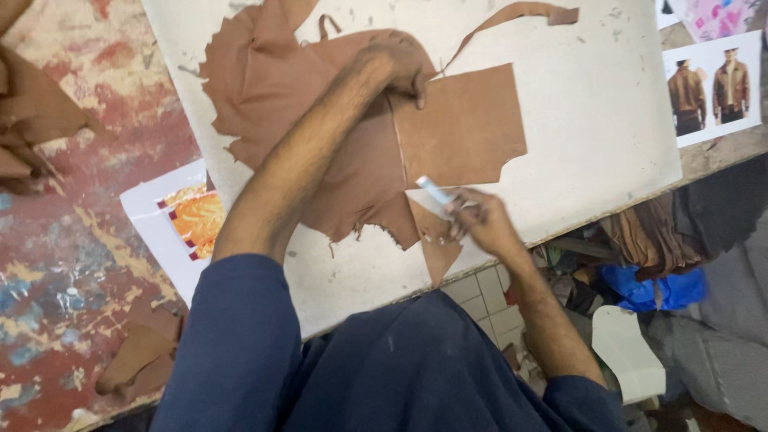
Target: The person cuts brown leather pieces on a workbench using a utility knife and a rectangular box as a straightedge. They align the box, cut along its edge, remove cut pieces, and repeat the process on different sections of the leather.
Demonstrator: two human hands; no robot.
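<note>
Left hand point(398, 66) flat on pattern card point(464, 128), right hand point(480, 220) pinching knife point(434, 190).

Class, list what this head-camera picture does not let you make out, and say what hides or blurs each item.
- Head view: the tip of the small pale-blue tool in the right hand is motion-blurred; its kind is unclear.
- The brown leather hide under the stiff brown pattern piece is partly covered by the left hand and forearm.
- The printed jacket photo sheet is cut off by the right edge.
</note>
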